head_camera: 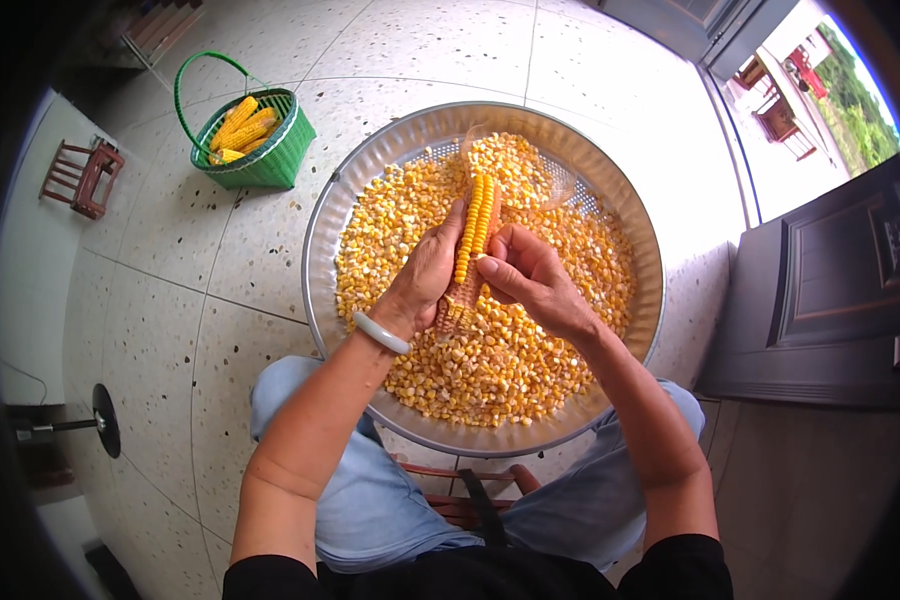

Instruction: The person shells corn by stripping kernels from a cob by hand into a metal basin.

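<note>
My left hand [429, 271] grips a mostly stripped corn cob [465, 296] from its left side. Two or so rows of yellow kernels [476, 225] still run along its upper part, while its lower end shows bare reddish pith. Against the cob's right side, my right hand [529, 274] has its thumb and curled forefinger close together near a pale kernel. Whether those fingers pinch that kernel, I cannot tell. Under both hands is a wide round metal pan [649, 300] with a perforated bottom, spread with loose corn kernels [495, 375]. A mesh piece [562, 184] holding kernels lies at its far side.
A green woven basket [270, 161] with several corn cobs [244, 127] stands on the speckled tile floor [262, 247] at upper left. A small wooden stool [86, 178] is farther left. On the right, a dark panelled door [832, 292] stands beside an open doorway.
</note>
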Demonstrator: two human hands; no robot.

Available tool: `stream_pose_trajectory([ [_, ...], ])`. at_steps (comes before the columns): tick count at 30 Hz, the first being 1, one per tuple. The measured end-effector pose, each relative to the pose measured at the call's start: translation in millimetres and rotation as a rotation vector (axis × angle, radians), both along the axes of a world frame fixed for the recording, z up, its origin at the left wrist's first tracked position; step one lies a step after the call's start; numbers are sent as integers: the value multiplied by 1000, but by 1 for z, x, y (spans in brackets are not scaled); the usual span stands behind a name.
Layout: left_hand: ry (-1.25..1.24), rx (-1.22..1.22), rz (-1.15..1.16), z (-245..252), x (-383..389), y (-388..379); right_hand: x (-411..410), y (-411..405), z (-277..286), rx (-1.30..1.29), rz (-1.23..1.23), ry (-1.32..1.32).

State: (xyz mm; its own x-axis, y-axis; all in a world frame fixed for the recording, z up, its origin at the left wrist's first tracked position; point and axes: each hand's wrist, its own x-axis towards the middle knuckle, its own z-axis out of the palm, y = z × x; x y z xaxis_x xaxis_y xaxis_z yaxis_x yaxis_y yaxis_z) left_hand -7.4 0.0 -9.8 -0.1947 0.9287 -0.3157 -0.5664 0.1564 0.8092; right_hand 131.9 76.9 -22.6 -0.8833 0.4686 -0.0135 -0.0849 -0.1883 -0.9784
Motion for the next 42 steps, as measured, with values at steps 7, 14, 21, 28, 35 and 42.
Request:
stream_pose_trajectory([
  [7, 12, 13, 1, 1, -1, 0, -1, -11, 7, -20, -62, -2],
  [14, 33, 3, -30, -7, -8, 0, 2, -4, 2, 68, -6, -49],
  [21, 36, 66, -37, 5, 2, 2, 5, -3, 10, -58, -41, 44],
  [28, 153, 82, -34, 5, 4, 2, 0, -3, 7, 35, -53, 16],
  [35, 62, 86, -46, 0, -3, 0, 3, -3, 10, -95, 27, 33],
  [42, 156, 93, -110, -1, 1, 1, 1, -1, 5, -68, -42, -11],
])
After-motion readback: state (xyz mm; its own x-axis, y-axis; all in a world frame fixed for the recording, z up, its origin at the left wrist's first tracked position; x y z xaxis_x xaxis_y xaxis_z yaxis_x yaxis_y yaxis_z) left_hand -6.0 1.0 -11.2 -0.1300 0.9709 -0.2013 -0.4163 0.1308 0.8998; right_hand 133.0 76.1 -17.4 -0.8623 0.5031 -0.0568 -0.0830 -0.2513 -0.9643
